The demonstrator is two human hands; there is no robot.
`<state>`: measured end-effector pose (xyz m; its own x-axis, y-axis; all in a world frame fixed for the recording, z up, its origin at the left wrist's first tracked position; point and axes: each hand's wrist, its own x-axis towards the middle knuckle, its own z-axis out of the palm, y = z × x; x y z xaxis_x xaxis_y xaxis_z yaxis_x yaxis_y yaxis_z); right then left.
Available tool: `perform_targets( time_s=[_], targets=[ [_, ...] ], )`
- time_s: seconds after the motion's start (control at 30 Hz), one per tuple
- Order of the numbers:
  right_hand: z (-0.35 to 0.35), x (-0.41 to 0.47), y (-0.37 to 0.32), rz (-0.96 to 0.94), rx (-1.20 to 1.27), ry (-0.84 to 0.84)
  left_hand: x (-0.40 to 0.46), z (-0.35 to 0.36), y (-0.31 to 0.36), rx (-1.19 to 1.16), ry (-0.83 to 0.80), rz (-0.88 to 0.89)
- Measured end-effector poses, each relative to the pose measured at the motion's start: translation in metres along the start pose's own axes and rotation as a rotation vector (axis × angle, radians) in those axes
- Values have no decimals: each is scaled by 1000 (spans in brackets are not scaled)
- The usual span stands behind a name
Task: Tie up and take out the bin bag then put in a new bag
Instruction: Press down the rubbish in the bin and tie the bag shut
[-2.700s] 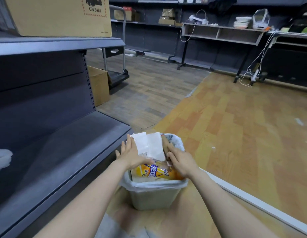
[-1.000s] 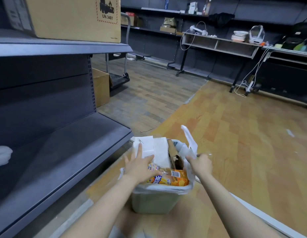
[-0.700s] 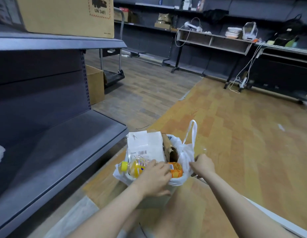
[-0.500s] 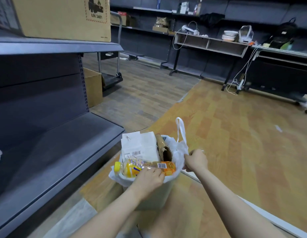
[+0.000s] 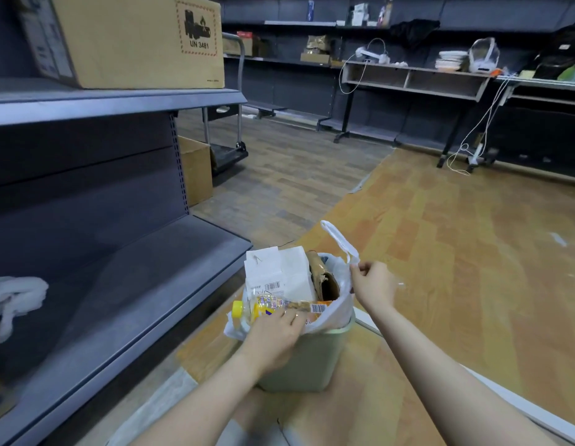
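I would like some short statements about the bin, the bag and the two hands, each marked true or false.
1. The right hand pinches a bag handle. True.
2. The bin bag is already tied shut. False: it is open, with rubbish showing.
3. A yellow-capped bottle lies on top of the rubbish. True.
4. The left hand holds the cardboard box. False: it is at the bin's near rim; the box sits on a shelf.

We see dim, even indoor light. The shelf unit (image 5: pixel 125 259) beside us smears with blur. Straight lines bow near the frame's edges.
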<state>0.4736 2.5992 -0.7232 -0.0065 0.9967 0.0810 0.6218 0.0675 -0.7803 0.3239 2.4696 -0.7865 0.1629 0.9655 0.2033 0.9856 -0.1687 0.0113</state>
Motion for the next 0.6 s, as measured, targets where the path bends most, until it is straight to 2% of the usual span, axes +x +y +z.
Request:
perform_targets(
  time_s=[0.13, 0.23, 0.43, 0.5, 0.57, 0.6],
  targets=[
    [5, 0, -4, -27, -87, 41, -13, -1, -14, 211, 35, 30],
    [7, 1, -4, -64, -142, 67, -22, 0, -24, 214, 39, 97],
    [12, 1, -1, -112, -188, 113, -27, 6, -45, 177, 345, 168],
    [12, 1, 0, -126, -191, 124, -32, 9, -50, 197, 331, 183],
    [13, 1, 1, -129, -200, 117, -36, 10, -51, 257, 227, 161],
    [13, 1, 2, -132, -203, 113, -37, 10, -51, 311, 224, 150]
  ],
)
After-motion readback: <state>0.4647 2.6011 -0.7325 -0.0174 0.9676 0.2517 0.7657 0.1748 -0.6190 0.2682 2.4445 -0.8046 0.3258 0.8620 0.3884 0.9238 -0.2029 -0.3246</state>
